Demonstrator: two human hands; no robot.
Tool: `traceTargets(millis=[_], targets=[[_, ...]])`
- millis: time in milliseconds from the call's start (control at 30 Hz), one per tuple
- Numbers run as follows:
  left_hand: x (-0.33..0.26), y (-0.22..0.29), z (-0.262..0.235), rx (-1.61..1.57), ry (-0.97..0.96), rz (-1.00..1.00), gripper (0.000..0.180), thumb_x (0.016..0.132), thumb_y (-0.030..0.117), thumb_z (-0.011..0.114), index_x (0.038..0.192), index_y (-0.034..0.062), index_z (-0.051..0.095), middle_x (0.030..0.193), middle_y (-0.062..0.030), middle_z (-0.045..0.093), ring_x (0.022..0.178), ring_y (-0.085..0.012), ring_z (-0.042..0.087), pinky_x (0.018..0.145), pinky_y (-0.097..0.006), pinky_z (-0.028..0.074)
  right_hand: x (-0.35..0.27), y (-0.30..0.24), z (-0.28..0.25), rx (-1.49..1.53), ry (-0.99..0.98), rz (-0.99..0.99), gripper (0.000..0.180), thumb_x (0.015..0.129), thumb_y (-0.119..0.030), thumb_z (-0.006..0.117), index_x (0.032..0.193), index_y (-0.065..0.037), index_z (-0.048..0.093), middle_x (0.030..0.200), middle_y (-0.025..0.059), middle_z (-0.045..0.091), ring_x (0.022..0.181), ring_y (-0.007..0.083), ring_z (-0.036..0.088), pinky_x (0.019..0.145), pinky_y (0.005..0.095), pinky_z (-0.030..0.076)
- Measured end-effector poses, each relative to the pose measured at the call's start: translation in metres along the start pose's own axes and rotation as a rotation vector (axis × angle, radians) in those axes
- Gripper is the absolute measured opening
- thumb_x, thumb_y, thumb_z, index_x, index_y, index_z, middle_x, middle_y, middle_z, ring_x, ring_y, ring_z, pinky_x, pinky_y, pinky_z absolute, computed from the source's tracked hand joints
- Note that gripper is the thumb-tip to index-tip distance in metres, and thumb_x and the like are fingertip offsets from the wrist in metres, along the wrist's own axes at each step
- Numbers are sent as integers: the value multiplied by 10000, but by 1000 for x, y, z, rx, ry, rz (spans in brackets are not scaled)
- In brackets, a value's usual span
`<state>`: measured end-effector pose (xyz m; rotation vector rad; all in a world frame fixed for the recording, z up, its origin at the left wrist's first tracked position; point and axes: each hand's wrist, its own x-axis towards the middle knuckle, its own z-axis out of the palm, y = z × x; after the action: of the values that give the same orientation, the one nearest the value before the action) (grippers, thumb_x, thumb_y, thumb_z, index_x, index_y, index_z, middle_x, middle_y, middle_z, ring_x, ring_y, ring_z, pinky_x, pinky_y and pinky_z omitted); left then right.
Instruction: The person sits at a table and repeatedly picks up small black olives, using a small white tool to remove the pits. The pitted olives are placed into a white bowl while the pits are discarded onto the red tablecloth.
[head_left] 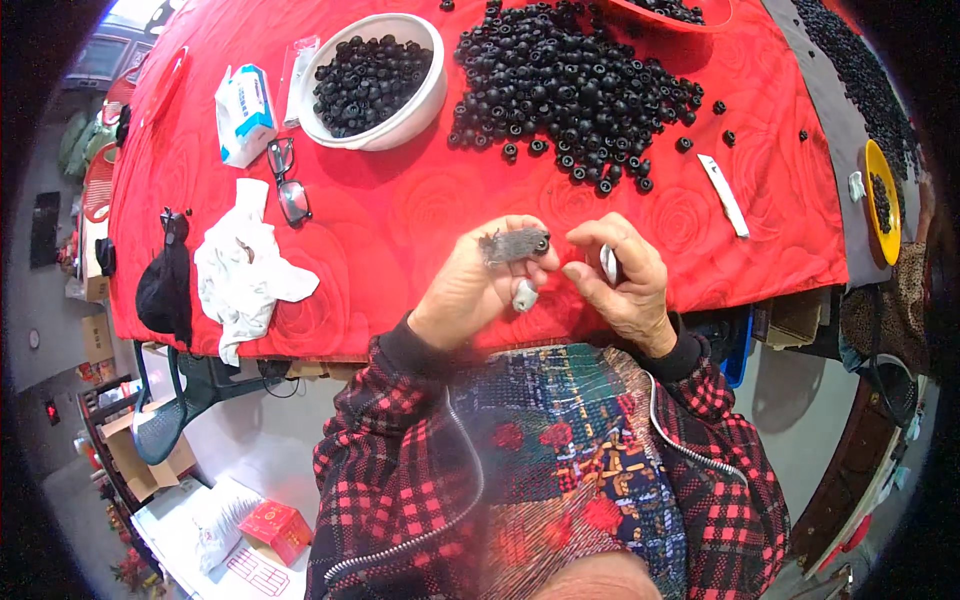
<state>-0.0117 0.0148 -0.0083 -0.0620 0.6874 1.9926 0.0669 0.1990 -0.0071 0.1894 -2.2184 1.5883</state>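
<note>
My left hand (465,282) is raised over the near edge of the red-covered table, its fingers closed on a small black round part (541,243) with a hole in it. A frayed grey wrap (512,246) lies along the fingers beside that part, and a whitish cover (524,295) sits on a fingertip below. Just to the right, my right hand (635,290) is curled with thumb and fingers close together. Between them shows a small shiny, pale object (609,264), whose kind I cannot make out. The two hands are apart.
A large heap of black round parts (570,90) lies beyond my hands. More fill a white bowl (432,95). Glasses (290,190), a tissue pack (245,115) and a white cloth (245,265) lie left, a white strip (724,196) right. A yellow dish (890,245) stands far right.
</note>
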Motion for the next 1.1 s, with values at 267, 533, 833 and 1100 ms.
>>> traceTargets(millis=[267, 533, 833, 1100], targets=[[-6, -16, 6, 176, 65, 10, 305, 937, 276, 565, 1140, 49, 574, 1029, -68, 638, 777, -156, 634, 544, -284, 530, 3, -5, 8, -70, -16, -114, 301, 688, 11, 739, 967, -19, 632, 813, 76, 576, 683, 162, 581, 570, 274, 459], [-9, -22, 12, 14, 47, -3, 299, 931, 253, 577, 1118, 19, 587, 1013, -81, 648, 772, -152, 640, 549, -283, 530, 1, -6, 8, 44, 28, -48, 203, 696, 50, 705, 876, -13, 635, 738, 58, 565, 612, 140, 532, 526, 258, 397], [-16, -18, 24, 369, 217, 89, 236, 917, 160, 609, 1076, -14, 606, 860, -77, 662, 728, -129, 647, 570, -227, 522, -1, -3, 7, 38, -22, -35, 240, 704, 22, 731, 925, -15, 642, 755, 44, 569, 648, 125, 525, 550, 259, 394], [-17, -11, 20, 314, 18, -90, 235, 829, -101, 550, 1017, 23, 618, 815, -4, 616, 701, -60, 585, 585, -220, 493, 1, -11, -8, 184, -160, 91, 288, 696, -4, 742, 968, -42, 656, 784, 73, 581, 696, 196, 597, 595, 300, 460]])
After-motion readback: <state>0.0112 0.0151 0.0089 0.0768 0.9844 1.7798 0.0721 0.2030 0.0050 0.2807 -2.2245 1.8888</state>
